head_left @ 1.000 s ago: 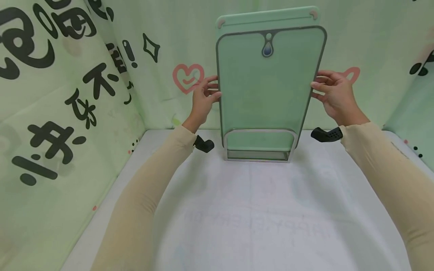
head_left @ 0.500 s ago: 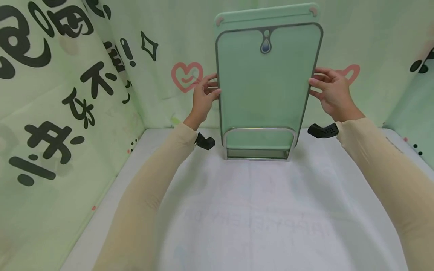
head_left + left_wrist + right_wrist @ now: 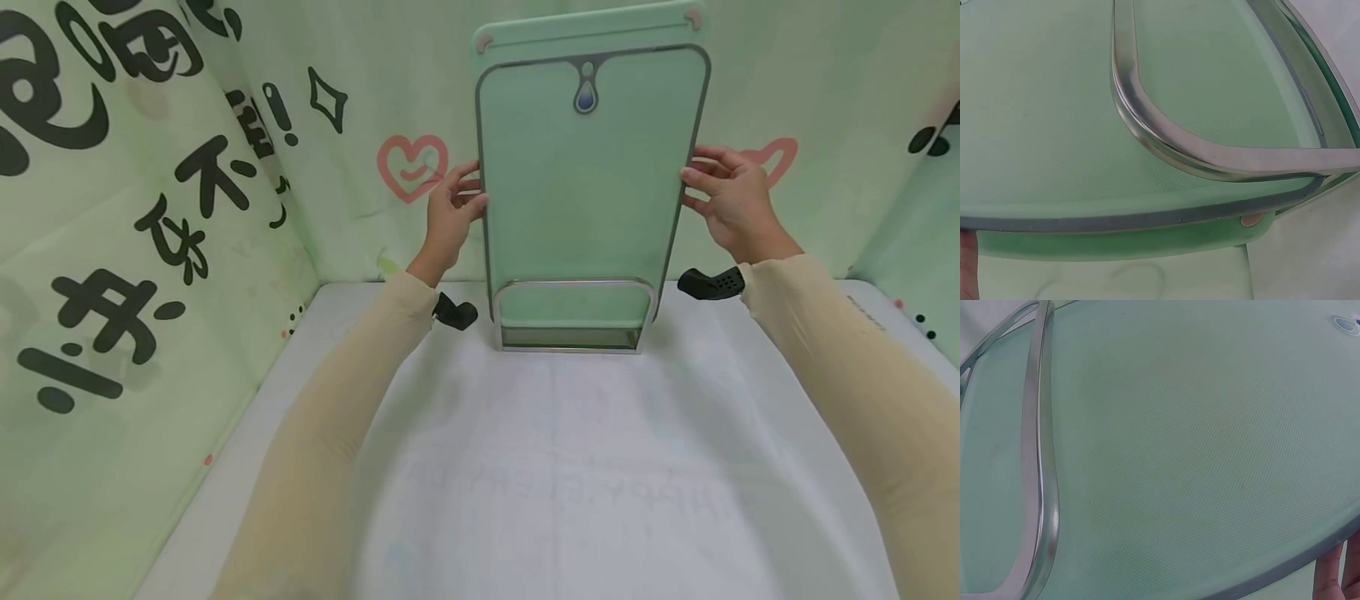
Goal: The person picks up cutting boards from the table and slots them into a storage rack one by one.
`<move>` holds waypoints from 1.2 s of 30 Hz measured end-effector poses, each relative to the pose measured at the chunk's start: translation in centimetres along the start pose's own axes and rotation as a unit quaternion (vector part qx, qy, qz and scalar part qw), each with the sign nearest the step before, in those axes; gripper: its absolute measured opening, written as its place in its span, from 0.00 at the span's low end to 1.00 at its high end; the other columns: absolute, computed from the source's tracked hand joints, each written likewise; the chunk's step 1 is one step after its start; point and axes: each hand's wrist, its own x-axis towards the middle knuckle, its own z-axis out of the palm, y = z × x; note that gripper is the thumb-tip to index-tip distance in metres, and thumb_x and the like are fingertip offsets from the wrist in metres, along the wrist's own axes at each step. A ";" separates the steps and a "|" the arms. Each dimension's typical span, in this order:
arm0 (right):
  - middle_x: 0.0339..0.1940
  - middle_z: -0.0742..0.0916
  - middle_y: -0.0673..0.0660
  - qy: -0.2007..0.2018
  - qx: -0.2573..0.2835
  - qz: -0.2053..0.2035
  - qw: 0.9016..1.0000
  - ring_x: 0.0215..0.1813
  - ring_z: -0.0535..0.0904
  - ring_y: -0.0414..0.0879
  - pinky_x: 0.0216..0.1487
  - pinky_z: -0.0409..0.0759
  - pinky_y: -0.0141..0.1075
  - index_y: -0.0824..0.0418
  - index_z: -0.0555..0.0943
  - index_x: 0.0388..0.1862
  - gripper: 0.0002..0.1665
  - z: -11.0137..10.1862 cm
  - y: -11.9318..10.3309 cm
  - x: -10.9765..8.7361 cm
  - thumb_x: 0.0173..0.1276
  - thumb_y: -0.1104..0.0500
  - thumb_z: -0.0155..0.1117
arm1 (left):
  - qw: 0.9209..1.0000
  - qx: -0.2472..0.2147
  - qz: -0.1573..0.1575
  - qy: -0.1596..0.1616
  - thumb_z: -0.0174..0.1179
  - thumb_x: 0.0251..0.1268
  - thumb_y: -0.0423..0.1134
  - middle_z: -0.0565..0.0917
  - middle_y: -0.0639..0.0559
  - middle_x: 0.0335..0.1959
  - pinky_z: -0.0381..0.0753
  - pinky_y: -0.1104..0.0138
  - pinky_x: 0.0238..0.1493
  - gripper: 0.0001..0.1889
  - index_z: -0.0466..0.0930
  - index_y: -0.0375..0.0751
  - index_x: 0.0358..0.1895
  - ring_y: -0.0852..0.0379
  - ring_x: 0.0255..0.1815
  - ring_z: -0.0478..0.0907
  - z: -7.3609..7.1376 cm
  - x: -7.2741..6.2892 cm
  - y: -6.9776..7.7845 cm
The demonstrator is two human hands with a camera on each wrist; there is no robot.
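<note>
In the head view a light green cutting board (image 3: 585, 192) with a grey rim and a drop-shaped hole stands upright in a silver metal rack (image 3: 573, 283). A second green cutting board (image 3: 588, 23), with pinkish corners, shows behind it above its top edge. My left hand (image 3: 448, 212) holds the front board's left edge, thumb at the rim. The right hand (image 3: 735, 200) grips its right edge at about the same height, thumb in front. The rack's bent bar (image 3: 1172, 137) crosses the board's lower part in the left wrist view. Fingertips (image 3: 1329, 575) show beneath the rim in the right wrist view.
The rack stands near the back of a white-covered table (image 3: 555, 467). Behind it hangs a green curtain (image 3: 360, 225) printed with hearts, and a side curtain with large dark lettering is on the left. Black straps show near both wrists.
The front board's upper right side has shifted slightly left, with my right hand moving along. My left hand keeps its place on the edge. The whole view has drifted slightly upward.
</note>
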 end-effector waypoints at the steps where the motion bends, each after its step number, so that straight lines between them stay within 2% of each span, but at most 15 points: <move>1: 0.40 0.79 0.52 -0.001 0.001 0.000 1.000 0.41 0.76 0.43 0.33 0.81 0.32 0.58 0.82 0.46 0.19 0.0 0.0 0.0 0.53 0.66 0.70 | 1.000 0.000 -0.001 0.002 0.54 0.65 0.27 0.77 0.40 0.49 0.82 0.64 0.47 0.24 0.69 0.41 0.65 0.62 0.38 0.75 0.0 -0.1 0.0; 9: 0.40 0.80 0.52 -0.001 -0.006 -0.005 1.000 0.41 0.77 0.43 0.34 0.82 0.31 0.58 0.81 0.46 0.19 -0.2 0.2 0.0 0.53 0.65 0.70 | 1.000 0.002 0.000 0.011 0.56 0.64 0.28 0.78 0.39 0.48 0.82 0.63 0.47 0.24 0.71 0.41 0.64 0.62 0.37 0.76 0.1 -0.2 -0.3; 14: 0.41 0.80 0.52 -0.003 0.001 -0.017 1.000 0.40 0.79 0.44 0.35 0.82 0.30 0.58 0.80 0.49 0.21 -0.6 0.6 -0.3 0.54 0.65 0.69 | 1.000 -0.003 -0.011 0.020 0.57 0.65 0.31 0.79 0.47 0.43 0.83 0.65 0.45 0.22 0.72 0.41 0.62 0.61 0.38 0.77 0.0 -0.7 -0.4; 17: 0.40 0.81 0.54 -0.007 0.025 -0.028 0.999 0.38 0.81 0.45 0.36 0.83 0.32 0.59 0.79 0.52 0.23 -1.0 0.9 -0.6 0.55 0.67 0.68 | 0.999 -0.020 -0.015 0.023 0.56 0.65 0.32 0.79 0.52 0.39 0.83 0.63 0.47 0.21 0.73 0.41 0.62 0.60 0.39 0.78 -0.1 -1.1 -0.6; 23: 0.42 0.82 0.56 -0.013 0.052 -0.047 0.997 0.37 0.83 0.47 0.36 0.85 0.34 0.60 0.77 0.54 0.24 -1.8 1.2 -1.4 0.57 0.68 0.67 | 0.997 -0.072 -0.017 0.032 0.54 0.68 0.33 0.78 0.54 0.36 0.82 0.60 0.50 0.18 0.73 0.39 0.60 0.60 0.38 0.79 0.0 -1.8 -0.8; 28: 0.45 0.81 0.55 -0.028 0.046 -0.062 0.997 0.40 0.83 0.47 0.37 0.84 0.34 0.60 0.76 0.55 0.23 -2.4 1.5 -2.6 0.59 0.66 0.66 | 0.996 -0.075 -0.008 0.040 0.53 0.68 0.33 0.79 0.51 0.37 0.81 0.58 0.52 0.17 0.73 0.35 0.59 0.58 0.41 0.80 0.0 -2.7 -1.1; 36: 0.42 0.83 0.56 -0.041 0.032 -0.082 0.995 0.40 0.84 0.46 0.38 0.84 0.33 0.62 0.76 0.54 0.22 -3.0 2.7 -4.3 0.60 0.66 0.65 | 0.997 -0.053 0.016 0.060 0.50 0.71 0.33 0.78 0.39 0.43 0.78 0.56 0.56 0.17 0.72 0.32 0.59 0.50 0.48 0.78 0.5 -4.7 -1.8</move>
